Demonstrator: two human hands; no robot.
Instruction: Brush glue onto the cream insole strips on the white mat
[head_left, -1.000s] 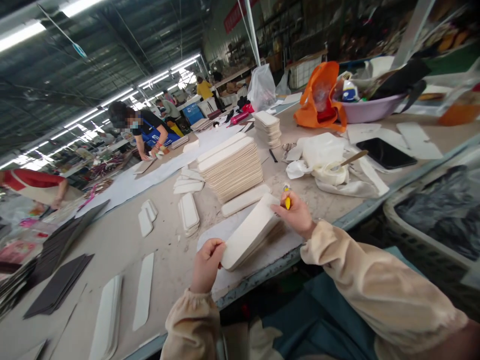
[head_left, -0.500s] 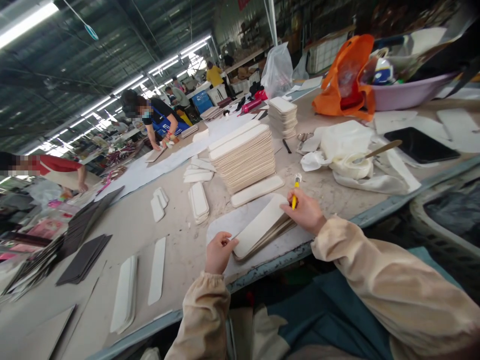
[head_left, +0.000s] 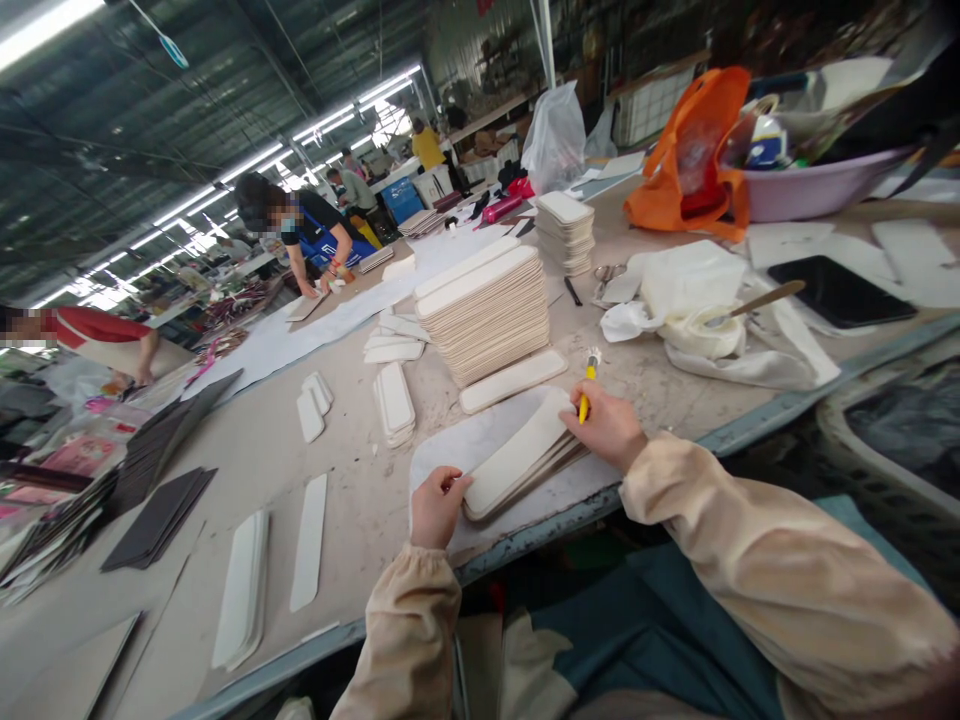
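Note:
Several long white strips (head_left: 517, 452) with rounded ends lie fanned on a white sheet (head_left: 450, 440) at the table's front edge. My left hand (head_left: 439, 508) is closed at the near left end of the top strip, thumb and finger pinching its edge. At the far right end my right hand (head_left: 606, 425) is closed around a yellow pen-like tool (head_left: 587, 388), its fingers also at the strips' edge. Just behind stands a tall stack of cream strips (head_left: 487, 315), with one loose strip (head_left: 514, 381) in front of it.
White strips (head_left: 244, 585) and small pieces (head_left: 394, 402) lie to the left. On the right are white cloth tape (head_left: 705, 330), a black phone (head_left: 840, 290), an orange bag (head_left: 686, 160) and a purple basin (head_left: 821, 185). A person (head_left: 307, 225) works across the table.
The top strip now looks slightly bowed between my hands. The right hand and yellow tool have shifted slightly left. The view has moved a little.

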